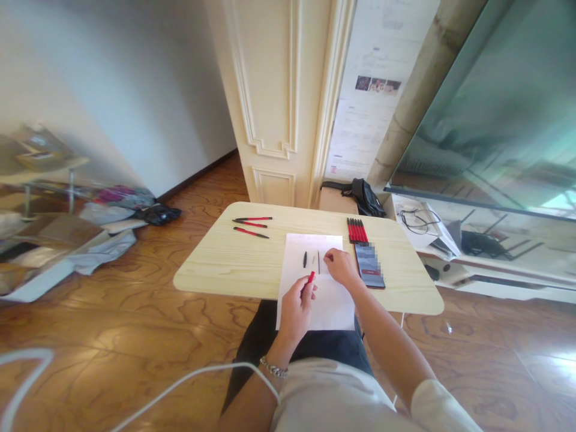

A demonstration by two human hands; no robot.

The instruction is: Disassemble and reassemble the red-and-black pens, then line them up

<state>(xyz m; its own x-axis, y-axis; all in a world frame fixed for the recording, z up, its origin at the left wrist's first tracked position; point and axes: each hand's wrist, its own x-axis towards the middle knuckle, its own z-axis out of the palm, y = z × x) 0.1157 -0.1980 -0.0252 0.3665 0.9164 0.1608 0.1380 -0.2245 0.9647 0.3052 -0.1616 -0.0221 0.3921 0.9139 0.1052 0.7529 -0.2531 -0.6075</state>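
Observation:
My left hand (297, 306) is closed around a red pen part (311, 276), holding it upright over a white sheet of paper (315, 300). My right hand (342, 267) rests on the paper with its fingers pinched near a thin dark refill (318, 261). A small black pen piece (305, 259) lies on the paper to the left of the refill. What the right fingertips pinch is too small to make out.
The paper lies on a small light wooden table (225, 264). Three red and black pens (252, 225) lie at the back left. A row of several red pens (357, 230) sits above a dark box (369, 265) on the right. Bags and clutter lie on the floor left.

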